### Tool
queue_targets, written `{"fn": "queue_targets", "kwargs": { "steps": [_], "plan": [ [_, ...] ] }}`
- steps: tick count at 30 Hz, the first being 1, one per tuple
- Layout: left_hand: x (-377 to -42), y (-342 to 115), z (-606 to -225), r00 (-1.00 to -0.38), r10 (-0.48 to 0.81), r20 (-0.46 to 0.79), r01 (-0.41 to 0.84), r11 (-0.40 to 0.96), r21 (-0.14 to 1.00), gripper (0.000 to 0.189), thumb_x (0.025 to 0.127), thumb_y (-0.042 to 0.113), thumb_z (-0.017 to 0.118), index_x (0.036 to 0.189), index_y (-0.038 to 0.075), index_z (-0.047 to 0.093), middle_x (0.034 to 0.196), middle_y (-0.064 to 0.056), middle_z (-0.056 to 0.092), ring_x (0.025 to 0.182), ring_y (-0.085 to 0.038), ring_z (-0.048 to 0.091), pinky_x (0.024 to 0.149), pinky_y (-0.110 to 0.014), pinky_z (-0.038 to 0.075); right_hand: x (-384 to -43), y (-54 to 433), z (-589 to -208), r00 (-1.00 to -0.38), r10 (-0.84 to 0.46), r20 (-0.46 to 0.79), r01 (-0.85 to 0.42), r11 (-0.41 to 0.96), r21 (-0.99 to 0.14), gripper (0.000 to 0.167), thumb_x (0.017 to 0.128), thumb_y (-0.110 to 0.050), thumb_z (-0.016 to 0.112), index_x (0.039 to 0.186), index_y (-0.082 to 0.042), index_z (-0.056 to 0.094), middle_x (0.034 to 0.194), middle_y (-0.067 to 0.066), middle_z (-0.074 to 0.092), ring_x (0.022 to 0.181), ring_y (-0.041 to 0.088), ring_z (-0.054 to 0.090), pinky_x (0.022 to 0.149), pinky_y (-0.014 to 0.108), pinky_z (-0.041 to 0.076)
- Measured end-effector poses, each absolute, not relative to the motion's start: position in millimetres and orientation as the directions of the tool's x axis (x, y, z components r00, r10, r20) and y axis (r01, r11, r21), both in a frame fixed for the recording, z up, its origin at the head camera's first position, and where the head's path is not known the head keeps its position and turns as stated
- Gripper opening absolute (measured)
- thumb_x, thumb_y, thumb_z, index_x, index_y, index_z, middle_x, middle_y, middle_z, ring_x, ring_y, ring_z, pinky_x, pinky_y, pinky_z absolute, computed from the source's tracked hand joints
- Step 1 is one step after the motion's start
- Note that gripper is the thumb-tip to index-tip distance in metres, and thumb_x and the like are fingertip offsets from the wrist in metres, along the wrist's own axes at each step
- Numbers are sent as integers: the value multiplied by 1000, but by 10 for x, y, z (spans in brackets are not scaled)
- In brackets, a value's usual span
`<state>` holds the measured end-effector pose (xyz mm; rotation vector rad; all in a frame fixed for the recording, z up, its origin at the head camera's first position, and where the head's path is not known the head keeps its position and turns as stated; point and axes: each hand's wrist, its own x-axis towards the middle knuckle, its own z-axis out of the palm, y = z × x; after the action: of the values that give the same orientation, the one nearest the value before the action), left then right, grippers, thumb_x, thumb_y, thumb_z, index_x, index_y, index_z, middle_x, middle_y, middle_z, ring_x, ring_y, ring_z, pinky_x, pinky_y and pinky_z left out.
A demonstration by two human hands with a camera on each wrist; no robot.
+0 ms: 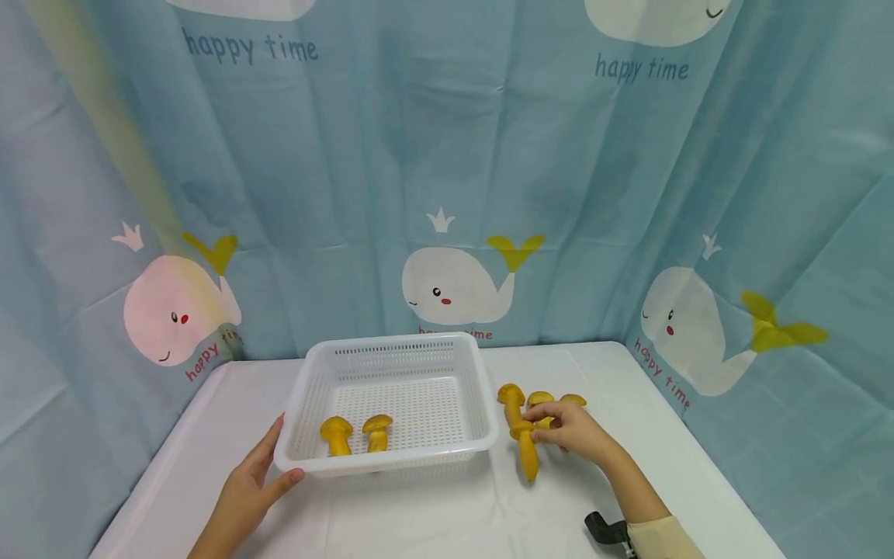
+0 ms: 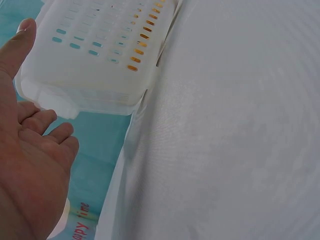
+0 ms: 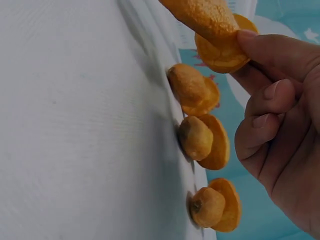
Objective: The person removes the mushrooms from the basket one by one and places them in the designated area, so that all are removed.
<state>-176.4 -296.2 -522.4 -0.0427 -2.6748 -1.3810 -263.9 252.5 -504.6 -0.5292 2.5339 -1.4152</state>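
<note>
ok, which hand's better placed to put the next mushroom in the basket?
Right, likely. The right hand pinches a yellow mushroom, beside three more mushrooms and just right of the white perforated basket. The left hand is at the basket's near left corner, far from those mushrooms.

Soft even light, yellowish glow on curtain [image 1: 105,116], dimmer wrist views, shadowed tabletop [image 3: 90,125]
</note>
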Motion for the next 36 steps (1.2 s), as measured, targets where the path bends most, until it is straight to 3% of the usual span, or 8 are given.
{"fn": "queue_targets", "kwargs": {
  "steps": [1,3,6,8,11,19,36],
  "plan": [
    [-1762,-2960,-5221,-991,-38,126,80,585,807,93,94,38,75,164,36,15,170,2,18,154,-33,22,110,-19,29,-2642,2520,-5063,-920,-392,1,-207,484,-850,30,90,-25,81,118,-15,75,116,9,71,49,9,42,42,22,42],
    [-1763,-2958,-5215,-992,-43,123,75,585,808,93,93,39,76,164,36,15,170,2,18,154,-33,22,111,-20,30,-2648,2509,-5095,-924,-382,-10,-196,495,-847,29,90,-27,81,117,-16,75,117,9,71,49,9,42,42,22,42],
    [-1766,-2943,-5194,-993,-49,111,63,575,816,95,92,40,76,164,36,14,170,1,17,154,-38,21,116,-46,33,-2649,2495,-5124,-926,-378,-16,-190,499,-845,28,91,-27,80,116,-16,75,116,9,70,48,9,42,42,21,42],
    [-1770,-2935,-5183,-993,-48,109,63,563,824,96,92,40,77,164,35,14,170,0,16,153,-43,22,111,-64,30,-2650,2491,-5142,-926,-377,-25,-182,504,-844,27,92,-27,79,117,-17,74,117,9,70,48,9,42,43,21,41],
    [-1774,-2930,-5174,-994,-45,99,58,550,833,96,92,40,77,165,34,14,170,-1,15,153,-46,20,111,-69,30,-2653,2490,-5169,-928,-371,-43,-166,514,-841,26,92,-26,78,117,-19,74,117,7,70,49,9,42,43,20,41],
    [-1784,-2948,-5194,-994,-47,102,58,563,824,97,92,41,76,165,34,13,170,-1,15,152,-44,22,111,-65,30,-2674,2498,-5244,-926,-373,-53,-169,537,-826,24,93,-28,77,117,-23,75,115,4,71,46,11,39,42,20,39],
    [-1771,-2962,-5221,-995,-39,92,56,546,836,95,93,39,76,164,36,13,170,-1,15,153,-45,21,111,-68,29,-2668,2497,-5222,-928,-366,-62,-154,533,-832,30,93,-29,77,121,-20,74,121,7,68,45,9,39,42,20,41]
  ]
}}
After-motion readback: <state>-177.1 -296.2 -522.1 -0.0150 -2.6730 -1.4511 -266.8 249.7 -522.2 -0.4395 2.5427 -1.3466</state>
